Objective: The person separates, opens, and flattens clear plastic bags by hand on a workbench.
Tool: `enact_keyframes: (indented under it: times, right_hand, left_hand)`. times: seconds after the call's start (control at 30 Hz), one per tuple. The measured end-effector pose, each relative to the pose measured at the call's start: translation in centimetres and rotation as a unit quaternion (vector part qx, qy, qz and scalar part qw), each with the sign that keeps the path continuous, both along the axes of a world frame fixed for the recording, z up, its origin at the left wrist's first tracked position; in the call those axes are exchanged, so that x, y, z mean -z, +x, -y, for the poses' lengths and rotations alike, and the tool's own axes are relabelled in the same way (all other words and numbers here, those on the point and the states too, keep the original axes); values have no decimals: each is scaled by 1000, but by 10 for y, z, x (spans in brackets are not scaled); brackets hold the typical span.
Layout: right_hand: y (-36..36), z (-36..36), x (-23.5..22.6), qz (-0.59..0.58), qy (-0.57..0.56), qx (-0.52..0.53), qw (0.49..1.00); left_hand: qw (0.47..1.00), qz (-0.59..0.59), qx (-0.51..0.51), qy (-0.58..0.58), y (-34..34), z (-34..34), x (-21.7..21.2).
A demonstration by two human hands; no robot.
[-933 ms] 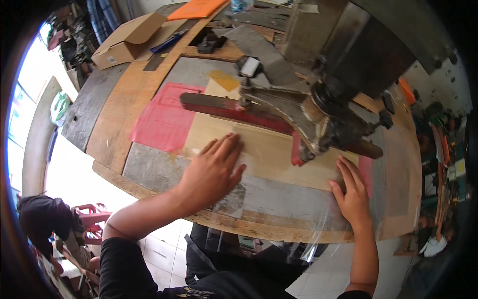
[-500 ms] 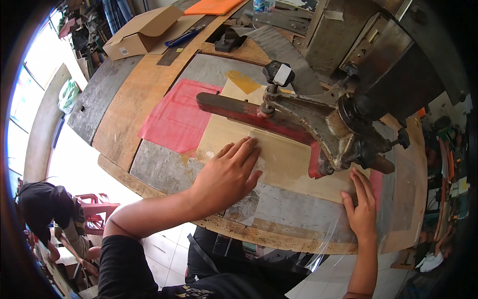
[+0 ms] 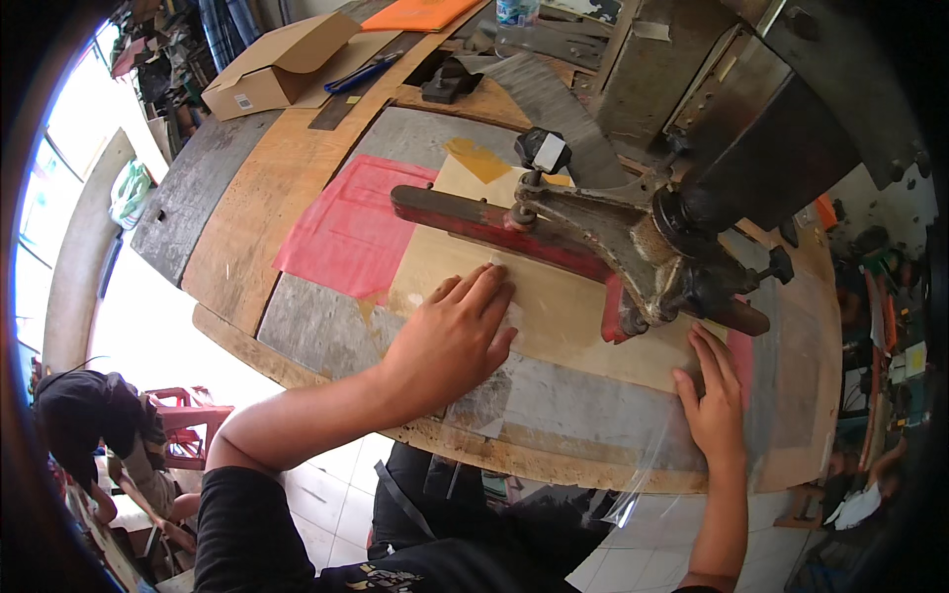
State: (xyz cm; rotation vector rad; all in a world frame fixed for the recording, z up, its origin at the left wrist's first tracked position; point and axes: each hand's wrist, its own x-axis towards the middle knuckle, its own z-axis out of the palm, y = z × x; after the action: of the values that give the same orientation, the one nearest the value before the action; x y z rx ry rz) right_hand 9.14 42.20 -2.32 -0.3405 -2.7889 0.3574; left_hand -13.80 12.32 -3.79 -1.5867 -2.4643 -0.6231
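A beige sheet or thin board (image 3: 563, 326) lies flat on the grey worktop, partly under a long metal bar (image 3: 450, 210) with red sides. My left hand (image 3: 445, 336) rests on the sheet's left part, palm down and fingers stretched, the fingertips just in front of the bar. At the sheet's right end lies my right hand (image 3: 714, 395), fingers extended and thumb apart, close to the bar's end. The bar hangs from a worn metal bracket (image 3: 583, 208) with a black knob (image 3: 542, 150). A pink sheet (image 3: 346, 232) sticks out on the left.
A cardboard box (image 3: 282, 69), a blue-handled tool (image 3: 364, 74) and an orange folder (image 3: 420, 12) sit at the back left. Machine housing (image 3: 791, 148) looms at the right. Clear plastic (image 3: 643, 469) hangs over the front edge. Another person (image 3: 109, 430) bends over at the lower left.
The view has shifted slightly, so the bracket and knob appear a little farther left. Both hands keep nearly the same places on the sheet.
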Motion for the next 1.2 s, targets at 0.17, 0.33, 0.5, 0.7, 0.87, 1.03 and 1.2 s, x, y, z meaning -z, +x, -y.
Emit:
enact_keyframes:
  times: [0.17,0.33,0.5,0.7,0.87,1.03,1.2]
  right_hand:
    - [1,-1,2,-7,-6,2,1000]
    - [1,-2,4,-17,1,-4,1000]
    - [2,0,3,-19,11,-8,1000]
    - [5,0,3,-18,3,-4,1000]
    - [1,5,4,-13,14,-8,1000]
    - [3,7,7,2,23,12,1000]
    - [2,11,5,-18,22,5,1000]
  left_hand:
    - [1000,3,-2,-6,0,0,-1]
    - [1000,-6,-1,-9,1,1,-2]
    - [1000,-11,-1,-10,2,3,-2]
    - [999,-38,-2,-39,5,-3,9]
    - [994,-102,-31,-32,8,-1,24]
    - [989,-138,-44,-37,11,-5,35]
    - [987,-148,-48,-46,11,-7,37]
